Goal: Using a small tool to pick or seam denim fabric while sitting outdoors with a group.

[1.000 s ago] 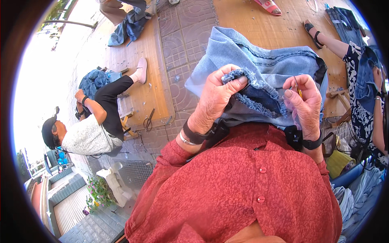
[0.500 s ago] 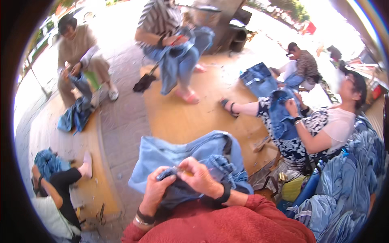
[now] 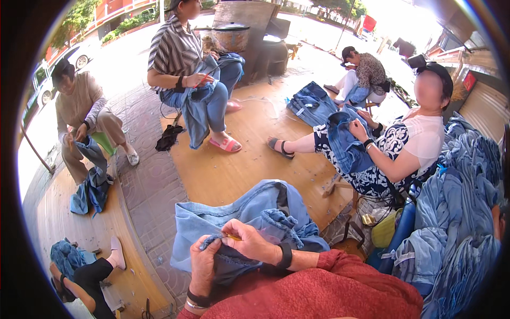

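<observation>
Light blue jeans [image 3: 199, 219] lie bunched across my lap. My left hand [image 3: 203, 265] is closed, pinching a frayed denim edge [image 3: 208, 243] between thumb and fingers. Right beside it, my right hand [image 3: 252, 245] is closed round a small yellow tool [image 3: 231, 237], its tip against the denim. The fingers hide most of that tool, so its exact kind does not show. A thick rolled, frayed strip of the jeans [image 3: 281, 226] lies just beyond my right hand.
At my right is a large heap of jeans [image 3: 446, 223] beside a blue container [image 3: 396, 239] and a yellow-green bag [image 3: 383, 231]. Several co-workers sit around boards [image 3: 228, 173] holding denim, one [image 3: 398, 138] close on the right. Scissors [image 3: 147, 309] lie at lower left.
The whole view has shifted, showing more of the street at the top. My hands stay together at the denim edge, with the yellow tool now more visible.
</observation>
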{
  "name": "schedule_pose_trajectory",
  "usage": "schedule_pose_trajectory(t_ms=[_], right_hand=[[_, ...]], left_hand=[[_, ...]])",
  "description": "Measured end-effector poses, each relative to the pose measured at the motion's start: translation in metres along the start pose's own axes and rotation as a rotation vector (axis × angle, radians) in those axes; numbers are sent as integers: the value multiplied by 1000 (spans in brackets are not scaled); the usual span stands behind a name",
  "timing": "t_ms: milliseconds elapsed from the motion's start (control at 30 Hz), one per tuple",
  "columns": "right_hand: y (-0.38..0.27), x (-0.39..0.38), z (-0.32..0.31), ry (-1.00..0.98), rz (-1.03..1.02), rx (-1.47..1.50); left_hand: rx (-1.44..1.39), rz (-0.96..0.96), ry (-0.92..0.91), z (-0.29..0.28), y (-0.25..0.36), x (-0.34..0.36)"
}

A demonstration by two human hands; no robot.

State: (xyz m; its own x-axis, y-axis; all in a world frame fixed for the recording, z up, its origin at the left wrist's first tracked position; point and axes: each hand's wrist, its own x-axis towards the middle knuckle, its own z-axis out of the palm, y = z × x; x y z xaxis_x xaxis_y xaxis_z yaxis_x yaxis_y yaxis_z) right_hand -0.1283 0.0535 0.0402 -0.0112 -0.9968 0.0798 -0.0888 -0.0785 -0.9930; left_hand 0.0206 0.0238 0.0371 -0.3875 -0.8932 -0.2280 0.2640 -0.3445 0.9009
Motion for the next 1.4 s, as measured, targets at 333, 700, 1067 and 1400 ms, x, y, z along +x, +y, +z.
schedule_pose_trajectory(t_ms=[333, 700, 1067, 1400], right_hand=[[-10, -4, 1, -1, -3, 19], [6, -4, 1, -15, 2, 128], [-12, -3, -9, -188, -36, 36], [-2, -4, -13, -180, 26, 37]], left_hand=[[20, -10, 4, -1, 7, 1], [-17, -20, 25, 0, 9, 0], [180, 42, -32, -16, 12, 4], [291, -96, -197, -20, 18, 1]])
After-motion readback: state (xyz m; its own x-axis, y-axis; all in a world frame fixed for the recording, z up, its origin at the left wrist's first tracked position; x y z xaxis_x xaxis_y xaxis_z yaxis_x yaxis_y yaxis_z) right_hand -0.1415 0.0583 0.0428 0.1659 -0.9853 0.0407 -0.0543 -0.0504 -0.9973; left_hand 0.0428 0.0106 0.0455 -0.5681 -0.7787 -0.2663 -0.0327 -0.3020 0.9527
